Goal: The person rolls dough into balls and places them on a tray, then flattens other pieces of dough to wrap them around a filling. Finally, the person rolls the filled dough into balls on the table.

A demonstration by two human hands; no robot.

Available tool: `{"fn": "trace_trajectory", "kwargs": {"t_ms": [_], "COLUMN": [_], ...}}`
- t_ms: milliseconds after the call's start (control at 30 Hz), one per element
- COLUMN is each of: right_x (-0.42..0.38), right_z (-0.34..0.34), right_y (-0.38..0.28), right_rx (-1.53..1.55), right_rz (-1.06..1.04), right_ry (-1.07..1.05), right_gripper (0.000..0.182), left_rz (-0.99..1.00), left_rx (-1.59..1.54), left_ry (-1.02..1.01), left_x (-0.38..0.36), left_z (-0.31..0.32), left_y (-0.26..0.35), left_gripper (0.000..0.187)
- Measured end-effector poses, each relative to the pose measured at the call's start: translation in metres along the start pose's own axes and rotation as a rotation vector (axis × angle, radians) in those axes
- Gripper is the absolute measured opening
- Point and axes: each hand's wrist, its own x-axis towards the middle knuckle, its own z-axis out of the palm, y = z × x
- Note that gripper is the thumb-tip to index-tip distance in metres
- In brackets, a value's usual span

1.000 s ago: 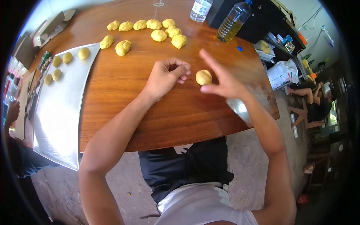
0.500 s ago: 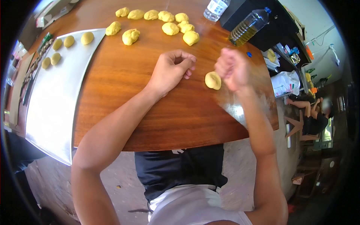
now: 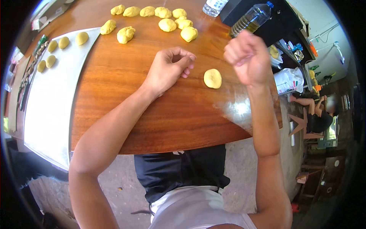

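A flattened yellow dough ball (image 3: 212, 78) lies by itself on the wooden table (image 3: 114, 126), between my two hands and touched by neither. To its left, my left hand (image 3: 169, 68) rests on the tabletop with loosely curled fingers, the thumb tip near the index finger and nothing visible inside. My right hand (image 3: 248, 57) is raised above the table to the right of that dough, balled into a fist, slightly blurred, with nothing showing in it. Several rough dough lumps (image 3: 167, 25) sit in rows at the far side.
On the left lies a metal tray (image 3: 53, 103) bearing several smooth dough balls (image 3: 81, 38). A clear water bottle (image 3: 213, 7) and a bottle of yellowish oil (image 3: 249, 21) stand at the back right beside a black box (image 3: 284, 34). Another person (image 3: 320, 118) sits far right.
My right hand has lifted up and away to the right from the single dough piece, which now shows fully. My left hand keeps its pose; the view has shifted slightly.
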Motion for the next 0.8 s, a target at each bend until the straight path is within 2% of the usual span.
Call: {"fn": "trace_trajectory", "kwargs": {"t_ms": [33,100,200,233,267,333,367,467,500,533,633,700,733,800], "right_x": [0.001,0.002,-0.008,-0.002,0.002,0.006,0.006,0.003,-0.003,-0.009,-0.01,-0.01,-0.012,-0.03], "right_z": [-0.002,-0.007,-0.013,-0.021,-0.026,-0.022,-0.017,-0.014,-0.008,-0.006,-0.019,-0.028,-0.025,-0.012], "right_y": [0.001,0.013,0.072,0.06,0.051,0.026,0.011,0.018,0.036,0.066,0.064,0.045,0.044,0.042], "right_rx": [-0.003,0.252,0.138,0.215,0.215,0.359,0.281,0.314,0.288,0.319,0.331,-0.014,-0.014,-1.224], "right_rz": [0.0,-0.118,0.27,0.425,0.423,0.081,-0.058,-0.106,0.016,0.305,0.372,0.15,0.153,-0.186], "right_ry": [0.0,-0.028,0.143,0.118,0.113,0.024,0.035,0.004,0.057,0.21,0.071,0.207,0.201,0.141], "right_gripper": [0.044,0.043,0.045,0.046,0.046,0.047,0.047,0.046,0.046,0.044,0.045,0.035,0.035,0.025], "left_rz": [0.001,0.002,-0.006,-0.009,-0.006,-0.013,-0.012,-0.014,-0.018,-0.022,-0.015,-0.015,-0.008,-0.011], "left_rx": [0.004,-0.005,-0.007,-0.007,-0.006,0.011,0.009,0.001,0.004,0.008,-0.011,-0.005,0.002,-0.015], "left_ry": [-0.009,-0.008,-0.011,-0.007,-0.004,0.003,0.005,-0.019,-0.015,-0.01,-0.028,-0.021,-0.016,-0.03], "left_x": [0.0,0.0,0.0,0.0,0.001,0.0,0.0,0.0,0.001,0.001,0.001,-0.001,-0.001,-0.002], "left_z": [0.0,0.001,0.002,0.002,0.001,0.002,0.002,0.002,0.002,0.002,0.001,0.001,0.002,0.002], "left_y": [0.0,0.001,0.001,0.001,0.001,0.001,0.002,0.002,0.001,0.001,0.002,0.002,0.003,0.004], "left_gripper": [0.016,0.015,0.015,0.015,0.015,0.014,0.014,0.014,0.014,0.014,0.014,0.015,0.015,0.015]}}
